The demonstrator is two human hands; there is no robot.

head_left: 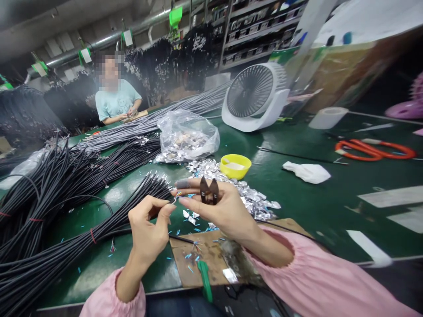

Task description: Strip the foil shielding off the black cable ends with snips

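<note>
My left hand [148, 226] pinches thin wires [175, 199] at a cable's end between thumb and forefinger. Meeting it fingertip to fingertip, my right hand [228, 213] has its thumb and forefinger at those same wires. Small dark-bladed snips [209, 192] are tucked in the right hand, blades pointing up and apart; their handles are hidden. One right finger wears a grey cover. Below the hands, a stripped cable end [185, 240] with splayed wires lies over a brown board [191, 275]. Close to the left hand is a bundle of black cables [128, 211].
Foil scraps [254, 200] lie beyond my right hand, beside a yellow bowl [235, 166] and a clear bag [190, 136]. A white fan [254, 97], orange-handled scissors [373, 149] and a green handle [205, 279] are around. A co-worker [115, 99] sits opposite.
</note>
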